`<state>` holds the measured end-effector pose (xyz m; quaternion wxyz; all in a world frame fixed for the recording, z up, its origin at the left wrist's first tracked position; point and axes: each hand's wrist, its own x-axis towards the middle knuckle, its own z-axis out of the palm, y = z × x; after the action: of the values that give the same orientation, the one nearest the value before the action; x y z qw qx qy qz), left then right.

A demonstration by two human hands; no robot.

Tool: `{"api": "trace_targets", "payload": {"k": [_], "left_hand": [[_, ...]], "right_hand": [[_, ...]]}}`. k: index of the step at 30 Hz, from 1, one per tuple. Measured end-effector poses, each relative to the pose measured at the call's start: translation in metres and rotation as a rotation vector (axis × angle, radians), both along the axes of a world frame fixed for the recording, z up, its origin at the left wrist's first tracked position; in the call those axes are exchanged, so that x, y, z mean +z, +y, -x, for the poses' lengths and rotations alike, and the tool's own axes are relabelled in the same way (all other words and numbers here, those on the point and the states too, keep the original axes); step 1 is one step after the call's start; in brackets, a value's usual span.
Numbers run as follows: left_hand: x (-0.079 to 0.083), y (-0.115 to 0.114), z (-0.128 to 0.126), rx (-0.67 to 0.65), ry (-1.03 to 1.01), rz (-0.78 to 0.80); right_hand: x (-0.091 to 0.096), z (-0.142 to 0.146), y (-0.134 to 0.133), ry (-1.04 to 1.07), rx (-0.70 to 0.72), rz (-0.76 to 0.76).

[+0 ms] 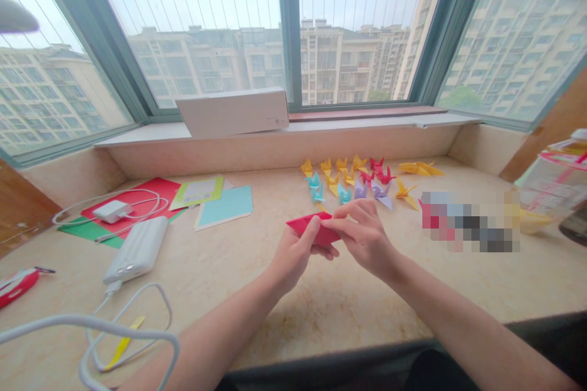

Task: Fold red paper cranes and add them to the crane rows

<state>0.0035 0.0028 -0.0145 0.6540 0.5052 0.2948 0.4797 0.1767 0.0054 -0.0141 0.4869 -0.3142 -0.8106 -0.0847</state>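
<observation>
Left hand (294,250) and right hand (368,231), mine, pinch red paper (327,234), seemingly part-folded, no wings yet; finished paper cranes (349,178) stand beyond.

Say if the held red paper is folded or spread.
Folded: the small red paper piece in the left hand narrows to a sharp point.

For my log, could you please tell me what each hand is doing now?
Left hand: closed, holding folded red paper.
Right hand: closed, pinching the same paper's right side.
</observation>
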Motion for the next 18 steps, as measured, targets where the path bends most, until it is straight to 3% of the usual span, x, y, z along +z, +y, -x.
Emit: {"api": "trace_targets", "payload": {"k": [18], "left_hand": [[0.0002,-0.0027,-0.002,0.066,-0.003,-0.007]], "right_hand": [[0.0059,-0.0082,0.0048,-0.063,0.158,0.054]]}}
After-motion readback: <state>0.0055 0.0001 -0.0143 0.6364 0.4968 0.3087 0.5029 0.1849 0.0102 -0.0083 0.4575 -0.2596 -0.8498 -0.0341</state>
